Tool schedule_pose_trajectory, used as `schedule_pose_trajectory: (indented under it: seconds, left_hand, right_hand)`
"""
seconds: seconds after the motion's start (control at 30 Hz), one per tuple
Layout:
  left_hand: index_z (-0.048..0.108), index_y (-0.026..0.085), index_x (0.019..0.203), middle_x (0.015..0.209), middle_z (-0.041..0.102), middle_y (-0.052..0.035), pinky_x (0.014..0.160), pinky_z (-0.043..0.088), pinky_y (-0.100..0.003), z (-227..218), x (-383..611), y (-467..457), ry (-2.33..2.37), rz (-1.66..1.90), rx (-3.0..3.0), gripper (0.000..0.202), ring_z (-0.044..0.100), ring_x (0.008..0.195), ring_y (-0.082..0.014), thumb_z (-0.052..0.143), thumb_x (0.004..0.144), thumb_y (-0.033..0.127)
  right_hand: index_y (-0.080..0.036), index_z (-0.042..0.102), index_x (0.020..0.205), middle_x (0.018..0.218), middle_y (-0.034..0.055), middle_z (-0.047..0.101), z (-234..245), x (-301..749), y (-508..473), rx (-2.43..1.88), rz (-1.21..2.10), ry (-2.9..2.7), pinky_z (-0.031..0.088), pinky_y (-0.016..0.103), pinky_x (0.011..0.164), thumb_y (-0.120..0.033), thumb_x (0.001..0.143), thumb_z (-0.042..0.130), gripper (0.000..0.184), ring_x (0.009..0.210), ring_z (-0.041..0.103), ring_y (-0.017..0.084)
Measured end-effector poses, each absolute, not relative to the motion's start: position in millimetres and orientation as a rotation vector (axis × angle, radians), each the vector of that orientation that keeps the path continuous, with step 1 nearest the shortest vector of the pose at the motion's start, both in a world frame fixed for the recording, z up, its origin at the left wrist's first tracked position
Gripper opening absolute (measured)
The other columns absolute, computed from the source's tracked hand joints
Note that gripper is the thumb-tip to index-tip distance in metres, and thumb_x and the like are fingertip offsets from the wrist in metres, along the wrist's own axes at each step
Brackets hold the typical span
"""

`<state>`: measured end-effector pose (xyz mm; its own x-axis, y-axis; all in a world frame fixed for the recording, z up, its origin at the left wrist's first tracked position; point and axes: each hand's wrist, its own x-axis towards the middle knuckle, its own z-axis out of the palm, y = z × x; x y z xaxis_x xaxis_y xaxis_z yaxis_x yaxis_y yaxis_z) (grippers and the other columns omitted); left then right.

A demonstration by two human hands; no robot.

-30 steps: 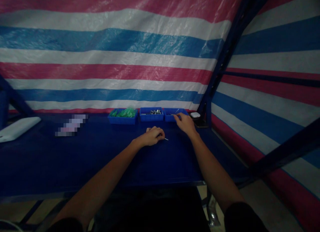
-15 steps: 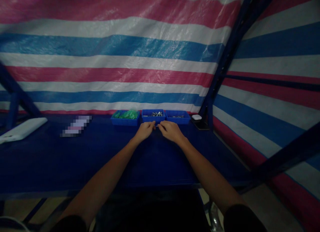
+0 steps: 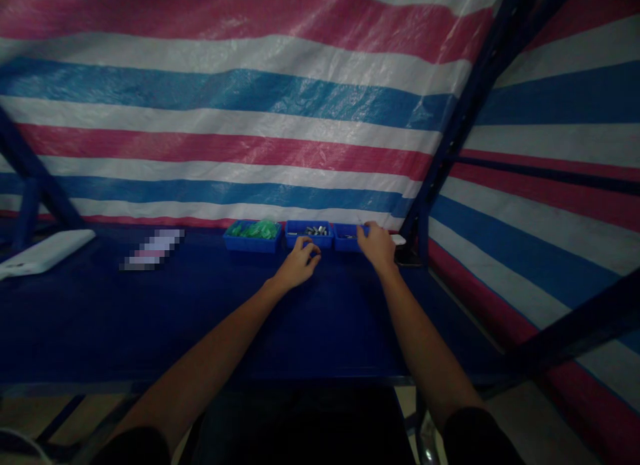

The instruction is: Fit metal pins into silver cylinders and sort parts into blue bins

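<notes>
My left hand [image 3: 299, 261] hovers just in front of the middle blue bin [image 3: 309, 241]. Its fingers are curled but apart, and nothing shows between them. Small silvery metal pieces [image 3: 317, 231] lie in that bin. Over the right blue bin [image 3: 346, 243] is my right hand [image 3: 377, 245], hiding part of it. A thin pale piece shows faintly at its fingertips, too blurred to name. Few of that bin's contents can be made out. Green plastic-looking pieces [image 3: 263, 229] fill the left blue bin [image 3: 253, 244].
All three bins stand side by side along the back of the blue table [image 3: 200, 331]. A white case [image 3: 398, 239] and a dark flat object [image 3: 407, 257] lie at the right, a long white object [image 3: 47, 251] at the left. Striped sheeting [image 3: 225, 145] hangs behind.
My hands, together before with a small thin thing between their fingertips, are now apart. The right moved rightward over the right bin; the left stayed near the middle bin and its fingers loosened.
</notes>
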<state>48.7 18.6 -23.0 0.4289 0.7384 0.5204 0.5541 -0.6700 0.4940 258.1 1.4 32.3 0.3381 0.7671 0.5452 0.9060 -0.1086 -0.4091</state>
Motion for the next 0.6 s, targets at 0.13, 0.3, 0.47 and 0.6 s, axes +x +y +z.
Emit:
schedule_pose_trajectory:
  seconds: [0.13,0.3,0.47,0.6]
  left_hand:
    - [0.05,0.017,0.108,0.134,0.027,-0.011,0.09,0.044,-0.036,-20.4,53.4,27.5,1.186,1.138,2.437,0.027,0.056,0.087,-0.0145,0.045,0.083,0.026]
    - [0.038,0.015,0.123,0.126,0.038,-0.0126,0.092,0.042,-0.037,-27.9,68.6,53.6,1.21,1.07,2.406,0.041,0.055,0.098,-0.0186,0.044,0.084,0.026]
    - [0.045,0.016,0.112,0.109,0.048,-0.0089,0.087,0.044,-0.035,-26.2,70.3,66.9,1.285,1.01,2.367,0.03,0.054,0.097,-0.019,0.041,0.085,0.029]
    - [0.049,0.018,0.096,0.096,0.05,-0.0065,0.083,0.045,-0.038,-14.4,63.6,54.3,1.446,0.963,2.316,0.032,0.055,0.09,-0.0212,0.037,0.085,0.045]
  right_hand:
    - [-0.014,0.045,0.124,0.108,0.0173,0.06,9.1,246.7,13.3,-2.04,0.055,-1.715,0.041,0.035,0.081,-0.051,0.085,0.037,0.054,0.099,0.057,0.027]
    - [-0.018,0.047,0.121,0.106,0.0139,0.062,-1.4,235.7,15.5,-1.981,0.15,-1.787,0.042,0.034,0.081,-0.053,0.088,0.027,0.052,0.097,0.059,0.024]
    - [-0.018,0.064,0.094,0.092,0.0131,0.066,1.8,241.5,14.3,-2.088,0.062,-1.664,0.043,0.034,0.078,-0.046,0.091,0.014,0.058,0.089,0.062,0.023]
    - [-0.022,0.067,0.087,0.089,0.0122,0.066,6.9,258.7,8.8,-2.257,0.05,-1.56,0.043,0.036,0.071,-0.05,0.086,0.028,0.049,0.085,0.062,0.027]
